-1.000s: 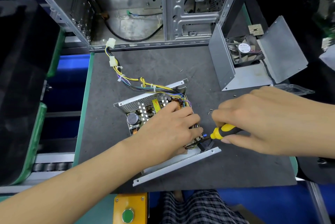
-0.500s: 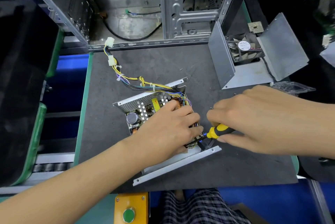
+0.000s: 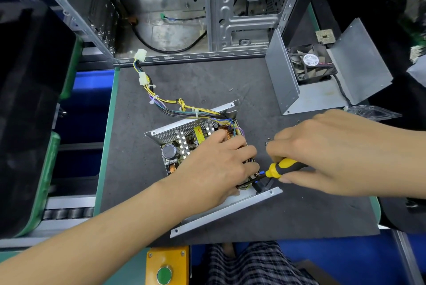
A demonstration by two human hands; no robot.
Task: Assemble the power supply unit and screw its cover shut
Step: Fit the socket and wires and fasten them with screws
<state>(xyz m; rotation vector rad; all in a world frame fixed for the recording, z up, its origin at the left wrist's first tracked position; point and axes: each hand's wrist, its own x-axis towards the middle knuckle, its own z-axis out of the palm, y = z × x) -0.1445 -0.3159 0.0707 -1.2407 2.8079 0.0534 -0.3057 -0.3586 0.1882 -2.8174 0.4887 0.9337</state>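
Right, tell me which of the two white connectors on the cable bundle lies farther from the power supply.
The white connector resting on the computer case's bottom rail, at the cable's very end. The other connector lies on the grey mat, nearer the power supply.

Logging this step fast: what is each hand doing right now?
Left hand: open, pressing on the circuit board.
Right hand: holding the screwdriver.

Bare forearms (image 3: 96, 236) — no sleeves — above plaid-clothed lap (image 3: 255, 264) (dark checks).
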